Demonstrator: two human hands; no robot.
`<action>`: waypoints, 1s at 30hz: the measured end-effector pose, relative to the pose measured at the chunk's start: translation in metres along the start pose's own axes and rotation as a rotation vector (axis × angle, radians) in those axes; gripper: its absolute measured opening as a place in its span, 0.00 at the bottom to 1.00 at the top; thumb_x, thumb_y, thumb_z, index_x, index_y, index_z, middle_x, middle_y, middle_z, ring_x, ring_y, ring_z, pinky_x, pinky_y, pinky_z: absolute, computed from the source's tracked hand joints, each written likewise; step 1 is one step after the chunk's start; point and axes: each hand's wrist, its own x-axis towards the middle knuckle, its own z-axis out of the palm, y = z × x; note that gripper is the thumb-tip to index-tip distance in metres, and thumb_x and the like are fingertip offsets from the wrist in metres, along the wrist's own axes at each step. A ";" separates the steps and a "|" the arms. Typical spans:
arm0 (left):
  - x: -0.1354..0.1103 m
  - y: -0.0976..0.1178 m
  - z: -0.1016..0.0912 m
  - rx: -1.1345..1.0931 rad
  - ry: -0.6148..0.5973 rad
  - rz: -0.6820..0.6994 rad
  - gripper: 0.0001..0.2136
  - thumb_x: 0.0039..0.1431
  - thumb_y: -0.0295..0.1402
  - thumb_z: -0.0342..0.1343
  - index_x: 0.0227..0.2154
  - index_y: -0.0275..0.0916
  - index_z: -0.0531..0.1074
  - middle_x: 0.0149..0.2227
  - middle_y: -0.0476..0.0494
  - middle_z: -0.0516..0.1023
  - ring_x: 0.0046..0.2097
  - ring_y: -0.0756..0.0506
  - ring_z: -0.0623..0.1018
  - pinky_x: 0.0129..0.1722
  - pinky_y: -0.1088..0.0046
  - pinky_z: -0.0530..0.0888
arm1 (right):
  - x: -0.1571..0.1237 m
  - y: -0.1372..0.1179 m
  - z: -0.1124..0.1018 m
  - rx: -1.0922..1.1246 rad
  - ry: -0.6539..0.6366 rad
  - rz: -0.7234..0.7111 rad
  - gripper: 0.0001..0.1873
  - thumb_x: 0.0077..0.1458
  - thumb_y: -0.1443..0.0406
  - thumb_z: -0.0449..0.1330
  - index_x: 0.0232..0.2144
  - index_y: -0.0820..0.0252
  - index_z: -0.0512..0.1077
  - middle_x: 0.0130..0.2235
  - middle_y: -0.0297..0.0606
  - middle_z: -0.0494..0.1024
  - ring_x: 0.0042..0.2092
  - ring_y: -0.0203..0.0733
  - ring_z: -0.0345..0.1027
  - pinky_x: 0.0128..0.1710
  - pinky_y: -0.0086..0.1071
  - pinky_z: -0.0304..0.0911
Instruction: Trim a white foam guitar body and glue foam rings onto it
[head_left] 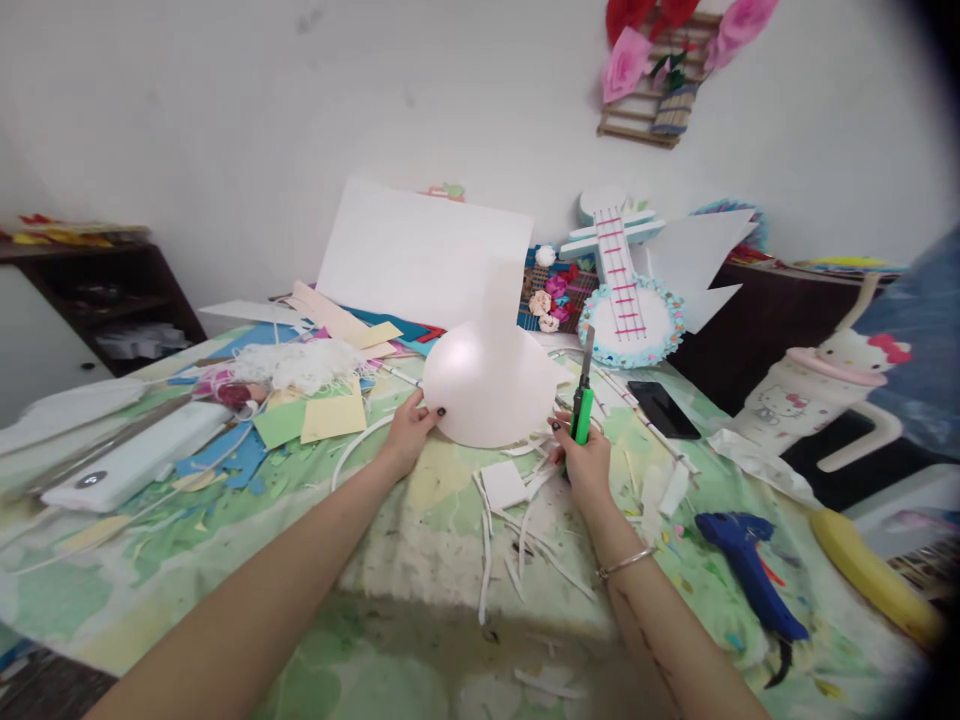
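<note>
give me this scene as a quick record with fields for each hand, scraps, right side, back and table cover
left hand: holds the white disc at its lower left edge
right hand: grips a green craft knife, blade pointing up
scraps: white strips between the forearms
right side: phone, cup, blue glue gun
back: large white sheet, banjo-shaped craft
table cover: green patterned cloth
</note>
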 end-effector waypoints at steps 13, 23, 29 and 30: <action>-0.004 0.006 0.004 -0.008 -0.008 -0.030 0.28 0.39 0.40 0.65 0.45 0.36 0.64 0.28 0.47 0.78 0.29 0.46 0.77 0.31 0.71 0.73 | 0.000 -0.004 0.007 0.047 -0.024 0.028 0.16 0.37 0.60 0.64 0.31 0.62 0.71 0.19 0.28 0.71 0.14 0.35 0.62 0.14 0.29 0.54; -0.003 0.009 0.005 0.040 -0.029 -0.017 0.26 0.44 0.43 0.62 0.45 0.36 0.64 0.29 0.47 0.78 0.31 0.45 0.78 0.35 0.68 0.74 | 0.001 -0.007 0.014 0.207 -0.028 0.071 0.17 0.35 0.61 0.67 0.28 0.62 0.67 0.19 0.31 0.73 0.21 0.40 0.71 0.19 0.28 0.64; -0.010 0.027 0.004 0.363 0.241 0.223 0.17 0.50 0.39 0.57 0.41 0.37 0.66 0.42 0.40 0.74 0.40 0.45 0.77 0.43 0.65 0.72 | 0.009 -0.011 0.009 0.302 0.039 0.069 0.18 0.34 0.63 0.67 0.28 0.61 0.66 0.19 0.29 0.72 0.22 0.39 0.72 0.20 0.26 0.66; -0.024 0.033 0.006 0.473 0.253 0.320 0.14 0.52 0.38 0.55 0.41 0.38 0.66 0.44 0.39 0.73 0.42 0.44 0.76 0.44 0.65 0.71 | 0.010 -0.011 0.008 0.310 0.049 0.070 0.17 0.35 0.64 0.67 0.28 0.62 0.66 0.19 0.29 0.72 0.23 0.38 0.72 0.20 0.25 0.66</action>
